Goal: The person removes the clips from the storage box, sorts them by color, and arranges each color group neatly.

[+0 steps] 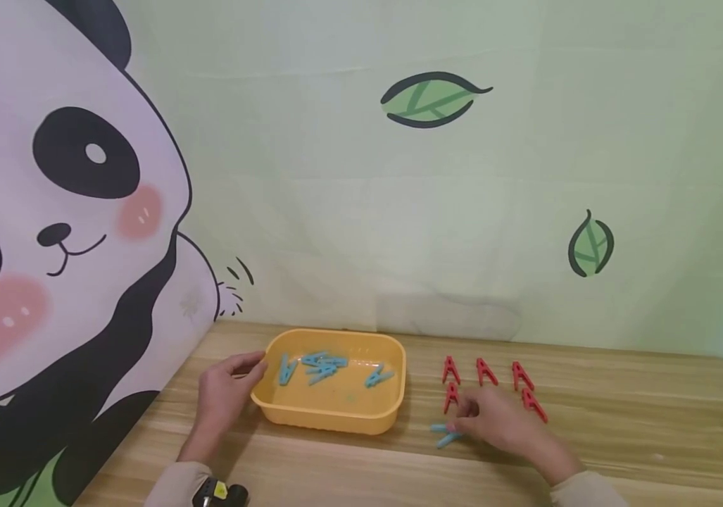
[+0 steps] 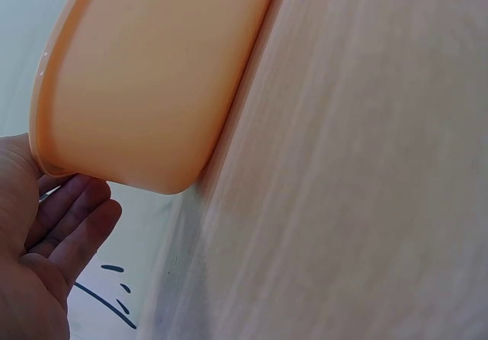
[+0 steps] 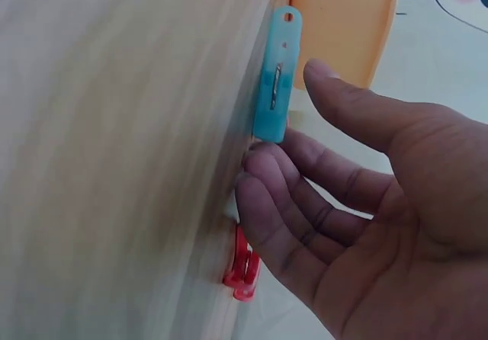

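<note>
My left hand (image 1: pixel 228 391) grips the left rim of a yellow plastic basket (image 1: pixel 329 420), thumb and fingers at the rim. Its smooth outer wall fills the upper part of the left wrist view. Inside the basket lie several blue clothespins (image 1: pixel 325 366). To the right, my right hand (image 1: pixel 497 419) is low over the table by a single blue clothespin (image 1: pixel 446 440). In the right wrist view this blue clothespin (image 3: pixel 278 81) shows its metal spring. The thumb is apart from it there, while the fingertips are right at its lower end.
Several red clothespins (image 1: pixel 486 372) lie in two rows on the wooden table (image 1: pixel 646 422), just beyond my right hand. A pale green backdrop (image 1: pixel 310 176) with leaves and a large panda rises behind and at the left.
</note>
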`<action>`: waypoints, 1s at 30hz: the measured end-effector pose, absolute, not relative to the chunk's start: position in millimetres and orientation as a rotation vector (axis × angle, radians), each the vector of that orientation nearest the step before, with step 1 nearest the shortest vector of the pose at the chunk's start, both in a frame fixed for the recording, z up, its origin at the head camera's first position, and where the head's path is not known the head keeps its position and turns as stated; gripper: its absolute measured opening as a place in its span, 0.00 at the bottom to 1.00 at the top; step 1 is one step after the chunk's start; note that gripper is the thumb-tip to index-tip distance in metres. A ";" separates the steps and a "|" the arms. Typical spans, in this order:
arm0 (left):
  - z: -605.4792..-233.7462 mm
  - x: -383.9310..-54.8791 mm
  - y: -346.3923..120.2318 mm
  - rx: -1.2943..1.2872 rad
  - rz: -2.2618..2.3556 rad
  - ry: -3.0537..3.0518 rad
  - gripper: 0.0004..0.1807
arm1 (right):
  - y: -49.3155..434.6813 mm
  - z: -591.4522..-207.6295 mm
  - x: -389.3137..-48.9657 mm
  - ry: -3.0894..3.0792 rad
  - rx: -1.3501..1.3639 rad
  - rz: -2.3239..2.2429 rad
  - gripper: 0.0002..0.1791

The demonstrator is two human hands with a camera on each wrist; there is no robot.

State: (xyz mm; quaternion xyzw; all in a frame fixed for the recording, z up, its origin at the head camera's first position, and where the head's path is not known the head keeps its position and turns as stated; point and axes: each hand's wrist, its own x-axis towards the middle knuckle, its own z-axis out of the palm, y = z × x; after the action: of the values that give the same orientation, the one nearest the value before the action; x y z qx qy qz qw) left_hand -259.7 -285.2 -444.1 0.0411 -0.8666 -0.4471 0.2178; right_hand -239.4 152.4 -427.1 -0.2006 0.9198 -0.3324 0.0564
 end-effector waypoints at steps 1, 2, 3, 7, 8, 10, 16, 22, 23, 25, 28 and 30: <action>-443.9 -259.9 -285.2 0.117 -1.240 -2.401 0.15 | 151.5 -427.2 -239.1 2.802 -0.601 -0.997 0.12; -443.8 -260.2 -285.1 0.118 -1.242 -2.403 0.15 | 150.5 -427.0 -238.9 2.806 -0.598 -0.995 0.13; -443.5 -260.2 -285.1 0.120 -1.243 -2.404 0.15 | 149.9 -426.9 -238.9 2.806 -0.601 -0.995 0.13; -443.4 -260.2 -285.2 0.119 -1.238 -2.407 0.15 | 149.8 -427.2 -240.1 2.770 -0.638 -1.040 0.11; -443.4 -260.0 -285.1 0.118 -1.236 -2.407 0.15 | 150.2 -427.2 -240.4 2.754 -0.651 -1.059 0.11; -443.8 -260.0 -285.2 0.112 -1.232 -2.406 0.15 | 151.6 -427.7 -241.3 2.728 -0.678 -1.088 0.10; -444.2 -259.8 -285.6 0.112 -1.246 -2.407 0.15 | 154.7 -428.2 -243.2 2.682 -0.712 -1.135 0.10; -443.6 -259.5 -286.0 0.116 -1.252 -2.420 0.15 | 156.2 -425.8 -242.2 2.687 -0.612 -1.131 0.11; -443.5 -259.3 -285.9 0.119 -1.252 -2.421 0.16 | 156.4 -425.5 -241.9 2.681 -0.609 -1.132 0.12; -443.2 -259.4 -285.7 0.123 -1.252 -2.422 0.16 | 156.8 -425.0 -241.2 2.670 -0.607 -1.128 0.12; -443.0 -259.7 -285.6 0.125 -1.252 -2.422 0.16 | 157.5 -424.8 -240.7 2.665 -0.629 -1.127 0.12; -443.0 -259.4 -285.7 0.122 -1.254 -2.422 0.16 | 158.0 -425.5 -241.0 2.655 -0.638 -1.137 0.12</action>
State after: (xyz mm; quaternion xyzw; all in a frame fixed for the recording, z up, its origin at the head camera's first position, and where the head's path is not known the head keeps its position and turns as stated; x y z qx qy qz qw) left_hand -259.4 -285.7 -443.0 0.0438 -0.8684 -0.4496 0.2045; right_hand -241.0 158.0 -425.5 -0.2148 0.8939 -0.3827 0.0916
